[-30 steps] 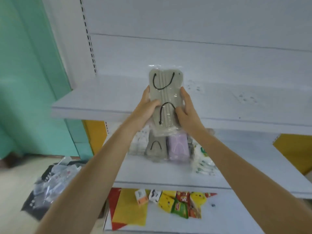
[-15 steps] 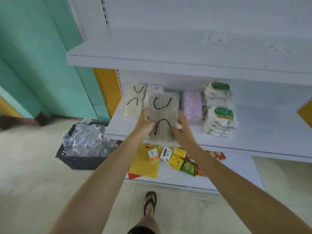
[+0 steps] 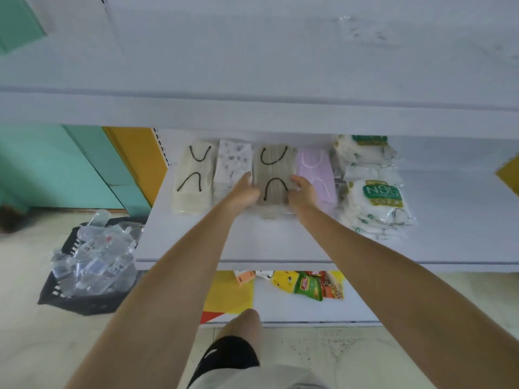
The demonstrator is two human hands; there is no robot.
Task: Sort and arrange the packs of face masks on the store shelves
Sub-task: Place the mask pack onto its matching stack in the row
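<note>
Both grip the grey pack (image 3: 273, 171) by its sides: left hand (image 3: 243, 192), right hand (image 3: 303, 193); it lies on shelf (image 3: 280, 245) between patterned pack (image 3: 231, 161) and pink pack (image 3: 316, 171).

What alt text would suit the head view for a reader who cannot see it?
The left hand and right hand hold a grey mask pack by its sides on the middle shelf, between a white patterned pack and a lilac pack.
</note>
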